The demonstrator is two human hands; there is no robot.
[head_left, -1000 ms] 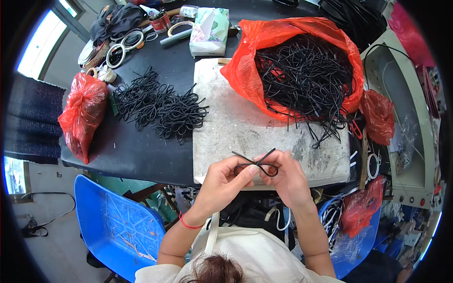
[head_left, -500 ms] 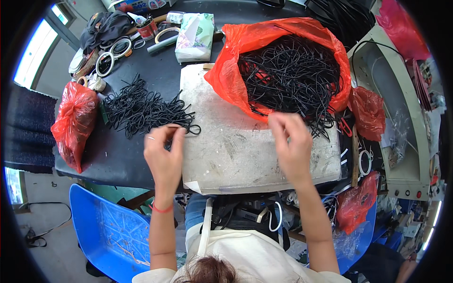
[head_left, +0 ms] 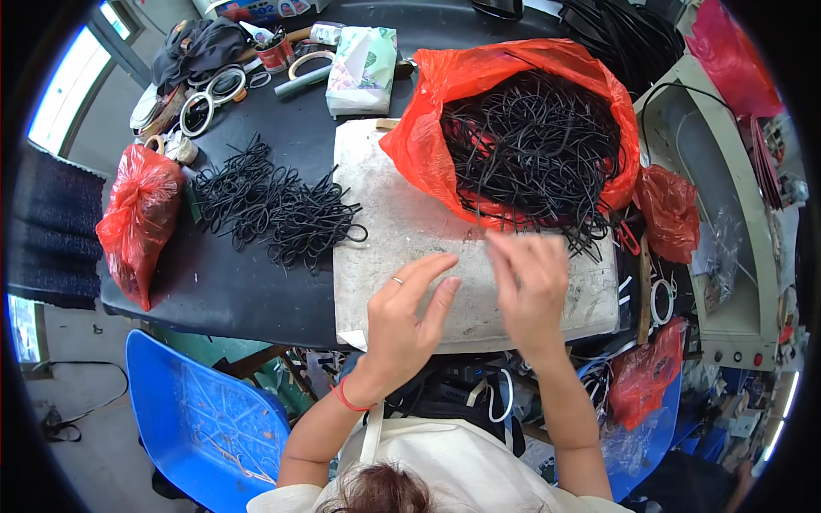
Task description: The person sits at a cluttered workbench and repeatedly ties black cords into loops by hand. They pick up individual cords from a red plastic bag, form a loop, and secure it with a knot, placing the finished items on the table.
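Note:
My left hand (head_left: 409, 309) is over the pale work board (head_left: 389, 231), with thumb and fingers apart and nothing visible between them. My right hand (head_left: 534, 291) is just in front of the red plastic bag (head_left: 409, 141), its thumb and forefinger brought together. The fingers are slightly blurred, and whatever they pinch is too small to make out. The bag lies open, full of a tangle of thin black cords (head_left: 539, 141), some spilling over its front rim. Left of the board, a heap of looped black cords (head_left: 274, 201) rests on the black tabletop (head_left: 231, 291).
A tied red bag (head_left: 141, 218) sits at the table's left end. Tape rolls (head_left: 227, 84), a tissue pack (head_left: 362, 73) and a grey tube (head_left: 304, 79) are at the back. Blue plastic bins (head_left: 205, 419) flank me below, and a grey metal frame (head_left: 727, 282) stands on the right.
My left hand has left the looped cord heap and swung right over the board, its fingers now apart. My right hand has drawn slightly back toward me from the bag's rim.

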